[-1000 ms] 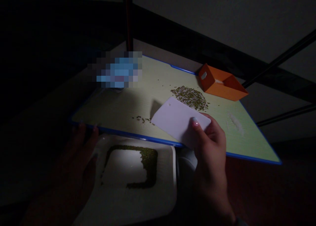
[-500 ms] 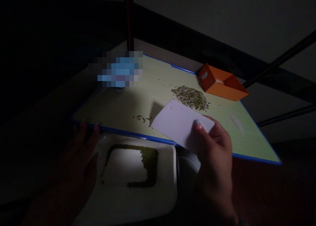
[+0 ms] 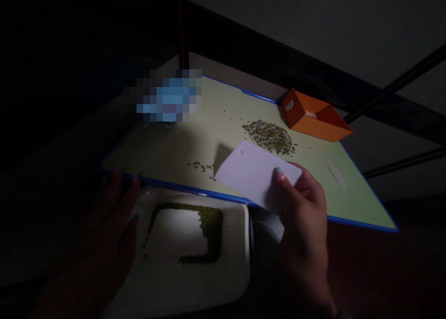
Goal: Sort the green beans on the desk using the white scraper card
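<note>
The broad left half of the worktop (image 3: 167,147) lies open, broken only by a few stray beans (image 3: 202,166) and a blurred blue thing (image 3: 169,100) at the far edge. To the right, passage is narrower: the bean pile (image 3: 270,136) sits just beyond the white scraper (image 3: 254,174), the orange box (image 3: 311,116) blocks the far corner, and a small white heap (image 3: 335,172) lies near the right edge. Below the near edge, the white tray (image 3: 195,263) fills the space between the left hand (image 3: 108,230) and the right hand (image 3: 303,226), and a dark pole (image 3: 181,26) stands behind.
</note>
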Available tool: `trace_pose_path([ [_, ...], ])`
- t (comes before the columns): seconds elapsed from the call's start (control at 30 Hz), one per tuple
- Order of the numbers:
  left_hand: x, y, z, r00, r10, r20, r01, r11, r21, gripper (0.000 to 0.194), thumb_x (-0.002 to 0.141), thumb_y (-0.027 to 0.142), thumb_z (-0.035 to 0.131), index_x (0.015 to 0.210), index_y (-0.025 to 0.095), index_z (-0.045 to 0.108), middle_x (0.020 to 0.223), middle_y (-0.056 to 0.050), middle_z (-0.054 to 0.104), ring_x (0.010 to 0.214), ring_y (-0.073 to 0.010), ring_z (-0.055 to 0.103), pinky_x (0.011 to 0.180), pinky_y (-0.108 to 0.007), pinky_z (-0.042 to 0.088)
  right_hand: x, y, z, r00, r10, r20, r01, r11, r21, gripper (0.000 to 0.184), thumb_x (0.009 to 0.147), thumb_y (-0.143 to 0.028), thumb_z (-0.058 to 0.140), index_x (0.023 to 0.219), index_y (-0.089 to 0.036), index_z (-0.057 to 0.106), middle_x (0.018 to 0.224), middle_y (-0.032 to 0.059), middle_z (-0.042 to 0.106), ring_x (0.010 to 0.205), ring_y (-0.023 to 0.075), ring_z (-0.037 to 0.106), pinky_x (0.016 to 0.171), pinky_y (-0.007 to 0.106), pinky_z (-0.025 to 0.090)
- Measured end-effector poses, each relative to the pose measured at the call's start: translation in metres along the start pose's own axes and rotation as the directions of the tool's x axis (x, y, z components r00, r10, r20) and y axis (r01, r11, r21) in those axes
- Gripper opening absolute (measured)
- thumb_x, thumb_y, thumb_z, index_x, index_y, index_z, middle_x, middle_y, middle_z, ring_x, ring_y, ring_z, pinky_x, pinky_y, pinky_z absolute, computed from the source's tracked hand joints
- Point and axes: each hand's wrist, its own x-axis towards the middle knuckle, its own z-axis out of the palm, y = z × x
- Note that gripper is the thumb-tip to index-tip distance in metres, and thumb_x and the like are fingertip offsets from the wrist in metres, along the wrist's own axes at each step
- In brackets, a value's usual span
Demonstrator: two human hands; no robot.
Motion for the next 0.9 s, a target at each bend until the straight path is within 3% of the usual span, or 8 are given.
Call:
trace_pose_path([
  [0.27,0.001,-0.003,0.0,1.0,0.022,0.007,-0.022,1.0,0.002,0.068,0.096,0.037,0.04,0.158,0.046,0.013,0.178,0.007,0.011,0.161,-0.0311,0.022,0.126,-0.062,0.042,-0.008,-0.007,0.003,0.998,0.027,0.06,-0.028,0.999,0.021,0.02,0.082,-0.042,0.081,0.091,-0.026,0.073,0.072,-0.0031,0.068,0.057,0.0142,0.055,0.052,0.026,0.04],
  [0.47,0.001,0.001,0.002,1.0,-0.015,-0.008,0.015,1.0,-0.011,0.064,0.097,0.039,0.037,0.157,0.048,0.015,0.177,0.009,0.014,0.161,-0.0303,0.024,0.127,-0.065,0.039,-0.021,-0.016,0.01,0.989,0.073,0.126,-0.088,0.989,0.119,0.013,0.084,-0.035,0.082,0.09,-0.026,0.076,0.077,-0.0023,0.072,0.064,0.0136,0.061,0.057,0.025,0.045],
  [0.73,-0.001,0.0,-0.001,1.0,-0.001,-0.011,0.001,1.0,-0.016,0.064,0.097,0.039,0.037,0.156,0.05,0.015,0.176,0.01,0.014,0.16,-0.0311,0.025,0.125,-0.067,0.041,-0.018,-0.016,0.003,1.0,0.01,-0.019,-0.009,0.999,0.051,0.018,0.083,-0.039,0.083,0.095,-0.027,0.075,0.073,-0.0029,0.067,0.054,0.0123,0.055,0.045,0.021,0.04],
  [0.9,-0.001,-0.001,0.0,1.0,-0.005,-0.007,0.005,1.0,-0.001,0.065,0.097,0.039,0.038,0.157,0.046,0.016,0.177,0.008,0.014,0.161,-0.0311,0.023,0.126,-0.064,0.041,-0.015,-0.011,0.007,0.998,-0.045,-0.047,0.046,0.999,0.024,0.022,0.079,-0.041,0.086,0.092,-0.025,0.076,0.073,-0.0028,0.069,0.058,0.0121,0.058,0.051,0.021,0.045],
])
